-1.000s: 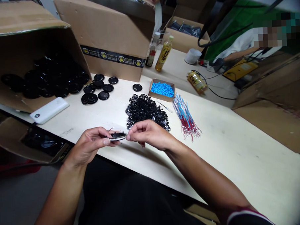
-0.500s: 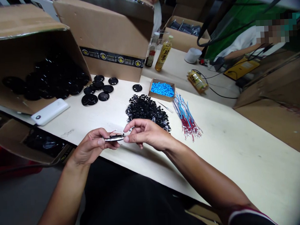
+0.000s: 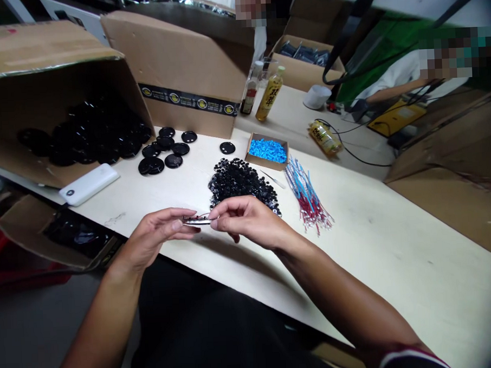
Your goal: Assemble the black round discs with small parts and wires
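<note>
A thin round black disc (image 3: 197,221) is held nearly edge-on above the table's front edge, with a pale strip along its rim and a fine wire on top. My left hand (image 3: 160,231) is closed around its left side, thumb on the near edge. At the opposite side, my right hand (image 3: 247,221) pinches the rim between thumb and index finger. Fingers hide much of the disc's upper face. Just beyond the right hand lies a heap of small black round parts (image 3: 239,181). Red, blue and white wires (image 3: 307,195) lie in a bundle further right.
Several black discs (image 3: 173,160) lie at the table's back left, by a carton (image 3: 136,64) full of more. A white power bank (image 3: 90,184) is near the left edge. Blue pieces fill a small box (image 3: 264,163); tweezers (image 3: 273,179) lie beside it. Bottles (image 3: 270,93) and two people are beyond.
The disc and both hands have shifted slightly right in view. My right index finger, raised before, has come down onto the disc's edge. My left fingers now reach across its top.
</note>
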`<state>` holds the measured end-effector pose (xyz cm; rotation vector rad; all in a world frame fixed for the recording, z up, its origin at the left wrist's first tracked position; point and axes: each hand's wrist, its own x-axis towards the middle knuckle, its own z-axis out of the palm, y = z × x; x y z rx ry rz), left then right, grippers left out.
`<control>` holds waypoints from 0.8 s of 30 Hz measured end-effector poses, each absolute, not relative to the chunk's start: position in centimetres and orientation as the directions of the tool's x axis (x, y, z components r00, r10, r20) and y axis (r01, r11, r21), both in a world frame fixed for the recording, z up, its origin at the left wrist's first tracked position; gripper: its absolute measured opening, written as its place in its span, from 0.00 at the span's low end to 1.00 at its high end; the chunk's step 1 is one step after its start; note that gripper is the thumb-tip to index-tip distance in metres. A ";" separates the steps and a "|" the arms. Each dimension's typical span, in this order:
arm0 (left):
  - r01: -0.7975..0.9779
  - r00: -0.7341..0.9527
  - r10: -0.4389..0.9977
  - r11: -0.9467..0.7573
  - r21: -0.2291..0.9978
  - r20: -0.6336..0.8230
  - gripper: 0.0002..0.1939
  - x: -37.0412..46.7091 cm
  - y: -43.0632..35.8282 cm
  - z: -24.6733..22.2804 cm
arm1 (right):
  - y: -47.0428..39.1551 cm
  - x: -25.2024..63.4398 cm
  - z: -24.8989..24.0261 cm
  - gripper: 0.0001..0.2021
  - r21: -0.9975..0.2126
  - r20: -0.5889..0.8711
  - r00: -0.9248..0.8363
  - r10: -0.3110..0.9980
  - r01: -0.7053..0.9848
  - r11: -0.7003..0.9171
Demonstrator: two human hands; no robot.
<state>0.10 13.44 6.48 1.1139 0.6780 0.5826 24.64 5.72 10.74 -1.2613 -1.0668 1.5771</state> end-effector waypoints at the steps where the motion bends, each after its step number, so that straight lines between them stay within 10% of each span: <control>1: -0.037 0.652 0.736 0.270 0.962 -0.182 0.20 0.2 13.4 7.1 | 5.6 24.6 10.9 0.14 -0.958 -0.269 -0.131 0.954 -0.062 -0.279; 6: 0.089 0.615 0.780 0.080 0.993 -0.118 0.15 1.4 12.7 8.9 | 5.2 24.1 11.3 0.10 -0.972 -0.236 -0.079 0.969 0.032 -0.234; 24: 0.034 0.610 0.764 0.238 0.971 -0.209 0.10 2.3 12.6 7.4 | 4.0 23.1 10.2 0.09 -0.974 -0.151 -0.020 0.988 0.172 -0.145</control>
